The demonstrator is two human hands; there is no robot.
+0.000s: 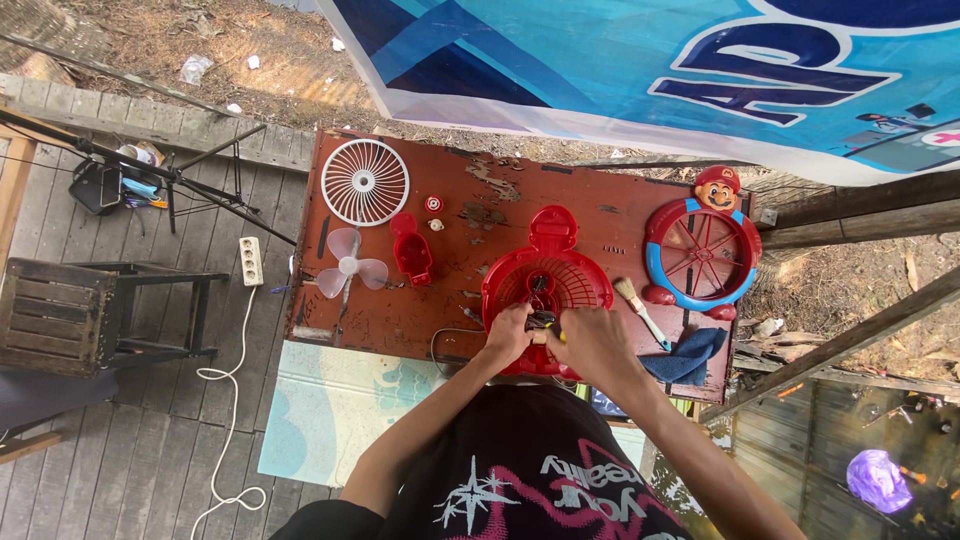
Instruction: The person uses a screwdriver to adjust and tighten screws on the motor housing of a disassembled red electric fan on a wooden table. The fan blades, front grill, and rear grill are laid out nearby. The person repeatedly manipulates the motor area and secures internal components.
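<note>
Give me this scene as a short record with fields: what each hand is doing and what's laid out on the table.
Surface: worn red table outdoors on wooden decking
Left hand: gripping the near edge of the red fan housing
Right hand: holding a small yellow-handled tool at the housing's middle
Far left of table: white fan grille, clear fan blade below it
Beside blade: small red cover
Right of housing: paintbrush, blue cloth
Far right: red and blue fan frame with cartoon figure on top
</note>
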